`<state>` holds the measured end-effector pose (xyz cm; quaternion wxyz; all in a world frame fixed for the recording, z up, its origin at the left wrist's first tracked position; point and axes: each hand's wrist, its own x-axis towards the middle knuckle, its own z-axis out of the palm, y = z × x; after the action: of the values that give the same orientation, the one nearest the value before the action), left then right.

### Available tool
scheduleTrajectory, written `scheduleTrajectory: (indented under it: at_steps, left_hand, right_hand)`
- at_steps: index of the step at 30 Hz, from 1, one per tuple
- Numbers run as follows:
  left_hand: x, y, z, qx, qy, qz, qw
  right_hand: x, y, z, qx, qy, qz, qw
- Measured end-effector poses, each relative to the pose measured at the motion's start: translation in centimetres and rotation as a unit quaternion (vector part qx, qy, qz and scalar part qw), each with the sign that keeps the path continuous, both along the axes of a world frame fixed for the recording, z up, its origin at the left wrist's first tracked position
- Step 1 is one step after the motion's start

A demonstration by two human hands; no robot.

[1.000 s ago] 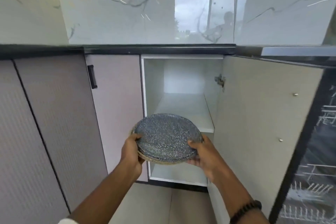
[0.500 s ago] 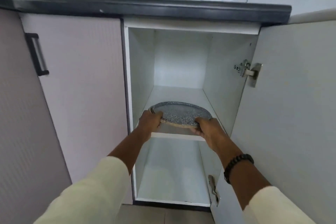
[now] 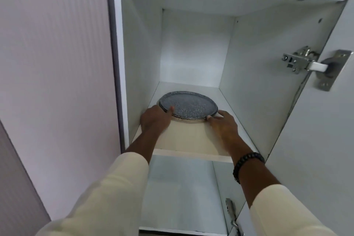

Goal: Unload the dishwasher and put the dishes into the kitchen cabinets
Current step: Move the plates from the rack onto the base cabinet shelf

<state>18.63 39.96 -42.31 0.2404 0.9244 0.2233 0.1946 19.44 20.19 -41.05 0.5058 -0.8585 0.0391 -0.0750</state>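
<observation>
1. Speckled grey plates point(image 3: 188, 106), a small stack, sit on the upper shelf point(image 3: 187, 140) of the open cabinet point(image 3: 195, 48), toward the left wall
2. Left hand point(image 3: 156, 119) grips the stack's left rim, thumb over the top edge
3. Right hand point(image 3: 223, 121) holds the right rim, fingers curled along the edge
4. Whether the stack fully rests on the shelf: cannot tell
5. Beaded bracelet point(image 3: 247, 163) on right wrist; cream sleeves on both arms
6. Metal hinge point(image 3: 302, 61) on the cabinet's right side, joined to the open door point(image 3: 325, 140)
</observation>
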Motion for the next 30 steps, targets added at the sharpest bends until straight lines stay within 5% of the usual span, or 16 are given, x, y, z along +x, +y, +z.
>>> scheduleTrajectory:
  at_steps: [6, 14, 18, 30]
  left_hand:
    - [0.7, 0.0, 0.0, -0.013, -0.017, 0.005, 1.000]
    - [-5.4, -1.2, 0.5, -0.176, -0.051, -0.063, 0.981]
    - [-10.0, -3.6, 1.7, -0.265, -0.039, -0.101, 0.958]
    - [-27.2, -15.2, 9.3, -0.223, -0.144, -0.222, 0.938]
  right_hand:
    - [0.2, 0.7, -0.5, -0.037, -0.034, -0.012, 0.999]
    - [-3.7, 0.3, -0.4, -0.047, -0.043, 0.038, 0.997]
    - [-8.1, -0.9, 1.1, 0.029, -0.001, 0.061, 0.998]
    - [-26.1, -5.6, 8.5, 0.095, -0.137, 0.136, 0.977]
